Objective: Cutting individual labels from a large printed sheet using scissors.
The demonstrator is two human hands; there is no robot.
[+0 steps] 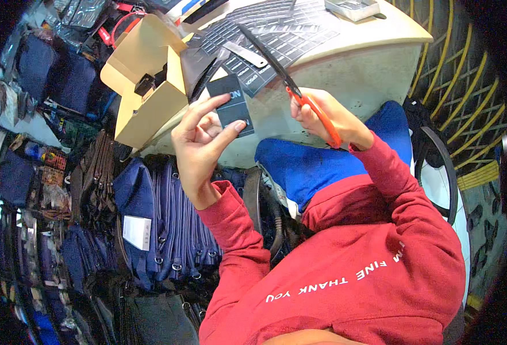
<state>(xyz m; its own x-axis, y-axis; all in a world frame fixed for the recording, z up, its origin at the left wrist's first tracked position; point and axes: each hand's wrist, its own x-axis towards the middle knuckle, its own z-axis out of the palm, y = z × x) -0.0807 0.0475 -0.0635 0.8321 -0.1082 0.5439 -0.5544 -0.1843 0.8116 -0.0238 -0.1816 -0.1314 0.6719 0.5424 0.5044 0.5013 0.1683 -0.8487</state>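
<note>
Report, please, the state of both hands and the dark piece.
Left hand pinching dark printed piece. Right hand gripping red-handled scissors, apart from the piece. Open cardboard box at left, not between hands.

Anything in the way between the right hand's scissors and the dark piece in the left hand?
Nothing visible blocks them: a gap separates the scissors in the right hand from the dark piece in the left hand; the printed sheets appear to lie beyond.

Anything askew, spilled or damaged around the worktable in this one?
Nothing looks spilled or plainly damaged. Mild untidiness only: on the worktable, dark printed sheets lie overlapping at differing angles rather than in a squared stack.
</note>
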